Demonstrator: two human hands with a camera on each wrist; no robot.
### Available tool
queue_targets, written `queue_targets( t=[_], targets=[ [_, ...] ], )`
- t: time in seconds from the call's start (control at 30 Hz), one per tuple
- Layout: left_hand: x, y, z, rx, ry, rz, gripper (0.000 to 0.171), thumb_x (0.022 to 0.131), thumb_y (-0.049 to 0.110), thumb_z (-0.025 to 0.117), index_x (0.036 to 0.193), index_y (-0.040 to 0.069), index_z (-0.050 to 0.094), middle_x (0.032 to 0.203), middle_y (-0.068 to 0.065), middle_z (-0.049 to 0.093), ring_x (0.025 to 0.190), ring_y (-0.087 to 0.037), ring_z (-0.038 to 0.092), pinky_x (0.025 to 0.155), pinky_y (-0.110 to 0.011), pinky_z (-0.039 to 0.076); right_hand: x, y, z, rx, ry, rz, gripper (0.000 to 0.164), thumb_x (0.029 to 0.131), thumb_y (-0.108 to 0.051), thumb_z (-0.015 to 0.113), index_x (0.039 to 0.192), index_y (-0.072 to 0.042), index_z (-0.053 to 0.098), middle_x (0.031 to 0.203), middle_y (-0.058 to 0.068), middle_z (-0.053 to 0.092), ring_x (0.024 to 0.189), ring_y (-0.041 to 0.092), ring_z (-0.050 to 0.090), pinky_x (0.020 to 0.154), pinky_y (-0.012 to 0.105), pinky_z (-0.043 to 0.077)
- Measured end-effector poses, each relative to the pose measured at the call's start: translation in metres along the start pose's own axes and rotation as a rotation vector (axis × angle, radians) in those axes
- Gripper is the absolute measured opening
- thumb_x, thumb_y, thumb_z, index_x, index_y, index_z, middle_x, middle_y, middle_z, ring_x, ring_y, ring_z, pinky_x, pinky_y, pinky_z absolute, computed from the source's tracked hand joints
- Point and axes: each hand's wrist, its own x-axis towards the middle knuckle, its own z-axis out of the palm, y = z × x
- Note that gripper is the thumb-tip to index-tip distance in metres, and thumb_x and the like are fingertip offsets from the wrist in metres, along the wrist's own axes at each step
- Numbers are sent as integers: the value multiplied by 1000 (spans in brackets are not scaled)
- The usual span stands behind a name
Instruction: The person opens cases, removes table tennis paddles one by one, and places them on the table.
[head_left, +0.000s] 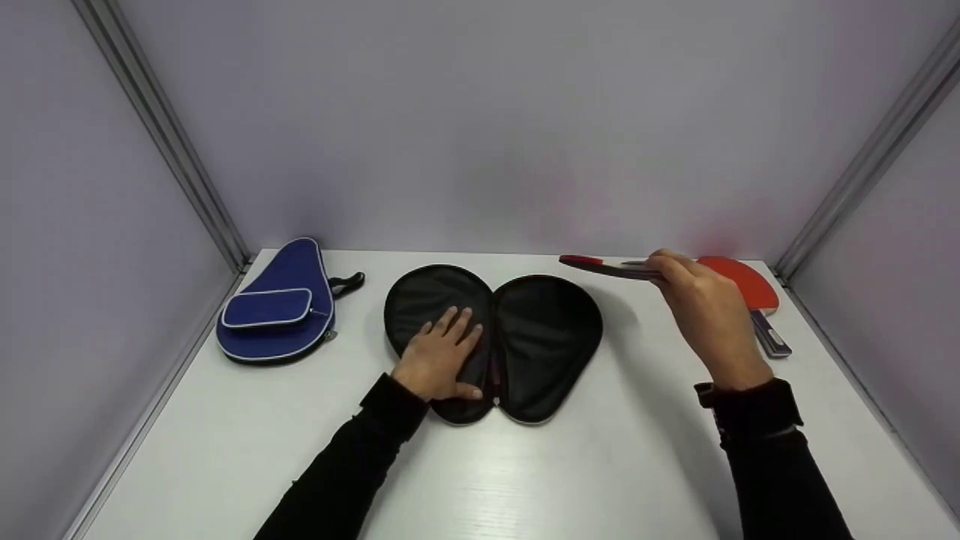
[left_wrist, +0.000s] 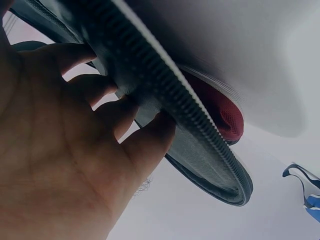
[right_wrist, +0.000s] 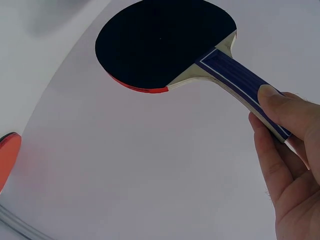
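Note:
A black table tennis paddle case point(head_left: 551, 337) lies unzipped and spread on the table, its two halves side by side. My left hand point(head_left: 440, 356) rests on the left half with fingers spread; in the left wrist view the fingertips touch the dark lining beside the zipper edge point(left_wrist: 165, 65). My right hand point(head_left: 705, 307) holds a table tennis paddle point(right_wrist: 165, 42) by its blue handle, thumb on one side and fingers on the other. The blade is raised above the table, pointing left toward the case, seen nearly edge-on in the head view.
A blue paddle case point(head_left: 277, 334) with white piping, a front pocket and a black strap point(head_left: 347, 284) lies at the left. Another paddle point(head_left: 741, 283), red side up, lies at the right behind my right hand. Pale walls point(head_left: 480, 127) enclose the white table point(head_left: 480, 487) on three sides.

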Motion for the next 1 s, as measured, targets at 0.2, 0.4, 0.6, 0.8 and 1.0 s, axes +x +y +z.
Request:
queue_targets(
  t=[0.2, 0.4, 0.6, 0.8, 1.0],
  targets=[
    [2, -5, 8, -14, 12, 14, 125, 94, 85, 80, 187, 18, 32, 199, -15, 18, 186, -40, 19, 142, -67, 42, -1, 14, -4, 8, -10, 76, 30, 99, 6, 88, 123, -11, 83, 121, 14, 87, 100, 41, 84, 87, 60, 69],
    [-14, 13, -25, 16, -25, -16, 117, 97, 77, 84, 186, 17, 37, 198, -16, 25, 184, -41, 26, 141, -62, 44, -3, 30, -6, -26, -5, 115, 28, 99, 5, 88, 120, -13, 83, 111, 15, 87, 93, 41, 82, 77, 57, 63],
    [-1, 1, -1, 26, 9, 4, 121, 95, 84, 81, 186, 18, 36, 198, -15, 23, 185, -41, 25, 140, -65, 45, -7, 46, -9, -51, -10, 153, 27, 100, 5, 86, 120, -14, 82, 108, 17, 87, 85, 48, 78, 71, 63, 57],
    [-6, 8, -13, 42, -7, -8, 118, 97, 81, 82, 185, 17, 38, 197, -15, 25, 184, -41, 27, 140, -64, 46, -10, 60, -13, -82, -48, 180, 26, 101, 5, 86, 121, -10, 80, 107, 21, 86, 87, 53, 78, 71, 66, 59],
    [-11, 15, -25, 57, -26, -22, 115, 99, 79, 80, 186, 17, 37, 198, -15, 25, 184, -39, 27, 140, -61, 46, -13, 70, -12, -103, -73, 202, 26, 102, 7, 83, 122, -8, 80, 108, 24, 86, 90, 55, 80, 74, 68, 61]
  ],
)
